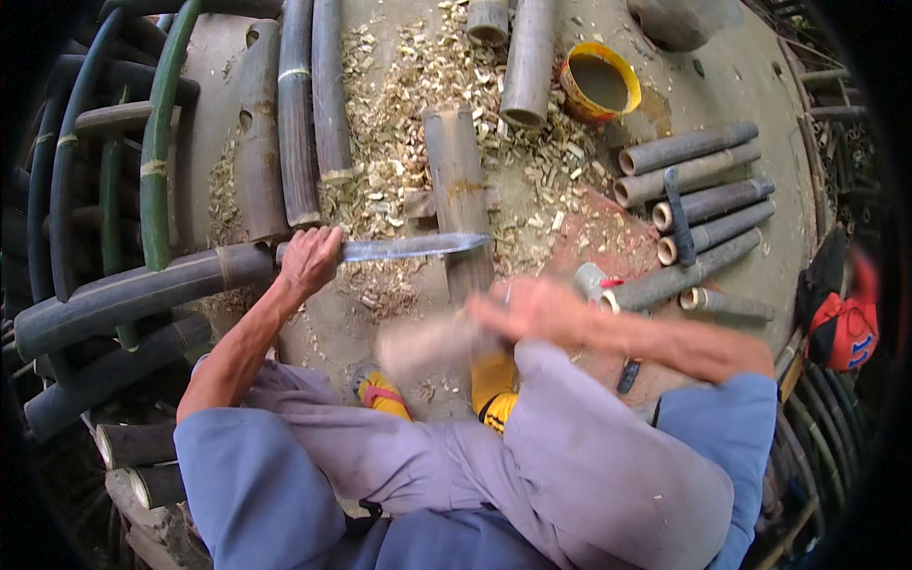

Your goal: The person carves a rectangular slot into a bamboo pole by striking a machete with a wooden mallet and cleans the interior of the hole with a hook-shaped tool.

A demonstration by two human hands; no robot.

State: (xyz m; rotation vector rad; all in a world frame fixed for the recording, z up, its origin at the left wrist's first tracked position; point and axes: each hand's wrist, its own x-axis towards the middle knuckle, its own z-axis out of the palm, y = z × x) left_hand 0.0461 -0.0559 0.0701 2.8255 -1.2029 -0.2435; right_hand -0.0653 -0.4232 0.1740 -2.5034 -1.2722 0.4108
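a floor (211, 95) lay strewn with pale chips (385, 171), a knife (408, 248) crossing a bamboo section (458, 176) in the middle.
the left hand (312, 258), its elbow bent, was closed around the knife's handle; the right hand (537, 309), forearm angled inward, was curled around a pale club (427, 345), both smeared by motion. a yellow bucket (578, 103) held murky liquid. the bamboo section's near end was lost behind the blur.

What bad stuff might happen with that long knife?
The long knife lies across the bamboo piece, so it might slip toward the yellow-socked foot nearby. The right hand holds a blurred pale tool; if that is swinging, it could miss and bump the left hand on the handle.
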